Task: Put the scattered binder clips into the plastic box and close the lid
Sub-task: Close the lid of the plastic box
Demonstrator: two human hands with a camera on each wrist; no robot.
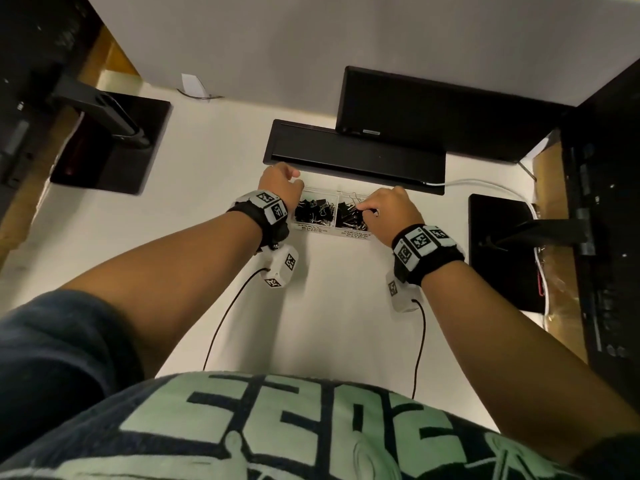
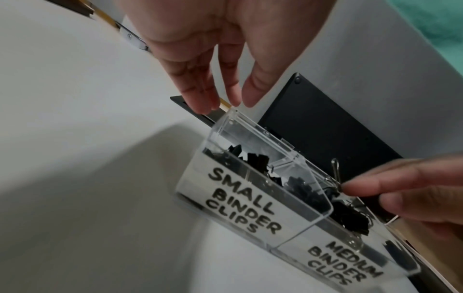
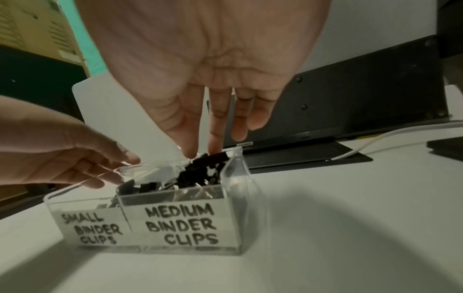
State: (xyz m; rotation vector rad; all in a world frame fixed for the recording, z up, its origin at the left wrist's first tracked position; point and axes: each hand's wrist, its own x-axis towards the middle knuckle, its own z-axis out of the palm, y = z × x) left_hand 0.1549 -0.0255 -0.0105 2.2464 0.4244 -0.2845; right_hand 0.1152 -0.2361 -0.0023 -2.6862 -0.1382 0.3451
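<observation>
A clear two-compartment plastic box, labelled SMALL and MEDIUM BINDER CLIPS, stands on the white desk with black clips heaped in both halves. Its clear lid stands raised at the back. My left hand pinches the lid's far left corner between thumb and fingers. My right hand reaches into the medium compartment and pinches a binder clip by its wire handle, on top of the pile.
A black slotted strip lies just behind the box, with a black panel behind that. Monitor stand bases sit at left and right. A white cable runs off to the right.
</observation>
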